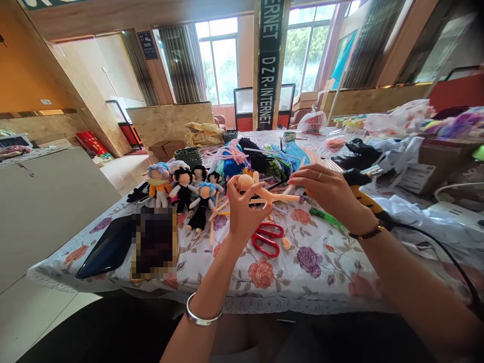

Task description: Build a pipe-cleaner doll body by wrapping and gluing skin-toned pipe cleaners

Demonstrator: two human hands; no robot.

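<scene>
My left hand is closed around a peach doll body of fuzzy pipe cleaner, with a round head and thin limbs pointing right. Close by on the right, my right hand has its fingertips pinched on a peach pipe cleaner; the fingers partly cover it. Below the hands lie red-handled scissors and a small peach piece. A green-handled tool rests under my right hand. Behind that wrist is a black and yellow glue gun with a cable.
Several finished dolls stand at the left, near a dark tablet-like object and a blurred phone-shaped thing. Bundles of coloured pipe cleaners fill the back. A black plastic bag and cardboard box are at the right.
</scene>
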